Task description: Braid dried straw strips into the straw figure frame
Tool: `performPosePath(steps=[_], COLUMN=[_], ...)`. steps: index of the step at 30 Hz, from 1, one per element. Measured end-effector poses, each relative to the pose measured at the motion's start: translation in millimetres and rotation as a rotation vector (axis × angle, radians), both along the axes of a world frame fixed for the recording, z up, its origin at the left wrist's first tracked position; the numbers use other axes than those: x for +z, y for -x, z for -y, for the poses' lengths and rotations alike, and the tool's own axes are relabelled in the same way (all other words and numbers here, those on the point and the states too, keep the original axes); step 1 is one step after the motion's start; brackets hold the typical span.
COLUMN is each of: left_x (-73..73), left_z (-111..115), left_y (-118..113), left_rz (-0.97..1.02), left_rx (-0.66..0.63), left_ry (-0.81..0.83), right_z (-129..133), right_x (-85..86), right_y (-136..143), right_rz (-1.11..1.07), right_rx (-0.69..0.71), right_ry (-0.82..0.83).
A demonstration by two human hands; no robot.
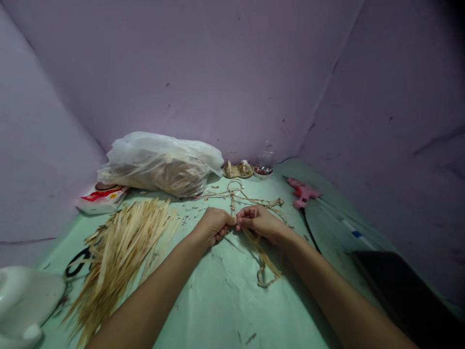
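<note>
Two hands [218, 225] on one cord [233, 201]

Left and right fingers both closed, pinching the cord between them, tips nearly touching. Cord runs away from the fingertips into knotted strands. Loose strip [267, 261] trails nearer than the right fingers. Left of fingers: dry strips [123, 257], bag [163, 165] beyond. Right of fingers: pink glue gun [304, 191]. Beyond fingers: woven piece [238, 169], possibly a slipper pair; cup of beads [264, 167] beside it.

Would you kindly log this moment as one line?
left hand: pinching fibre cord | right hand: pinching alongside | glue gun: at right | strips: piled left
</note>
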State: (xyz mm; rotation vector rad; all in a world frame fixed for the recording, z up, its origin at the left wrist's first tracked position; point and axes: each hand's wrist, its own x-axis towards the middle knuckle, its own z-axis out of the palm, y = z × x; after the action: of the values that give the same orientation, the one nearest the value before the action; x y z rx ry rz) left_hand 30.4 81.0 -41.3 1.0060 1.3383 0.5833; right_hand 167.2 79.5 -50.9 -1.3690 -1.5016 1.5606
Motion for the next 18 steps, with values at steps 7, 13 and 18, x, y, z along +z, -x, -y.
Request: performPosePath(steps=[7, 13, 18], left_x=[0.9, 6.6, 6.8], left_z=[2, 6, 6], left_y=[-9, -15, -12], left_rz=[-0.102, -0.105, 0.009], left_rx=[0.109, 0.148, 0.166], left_ry=[-0.007, -0.037, 0.020], right_z=[0, 10, 22], right_x=[5.6, 27.4, 35.4], right_y=[-2, 3, 13], right_rz=[0.492, 0.792, 0.914], right_rx=[-0.028, -0.049, 0.000], right_ry=[-0.238, -0.283, -0.376])
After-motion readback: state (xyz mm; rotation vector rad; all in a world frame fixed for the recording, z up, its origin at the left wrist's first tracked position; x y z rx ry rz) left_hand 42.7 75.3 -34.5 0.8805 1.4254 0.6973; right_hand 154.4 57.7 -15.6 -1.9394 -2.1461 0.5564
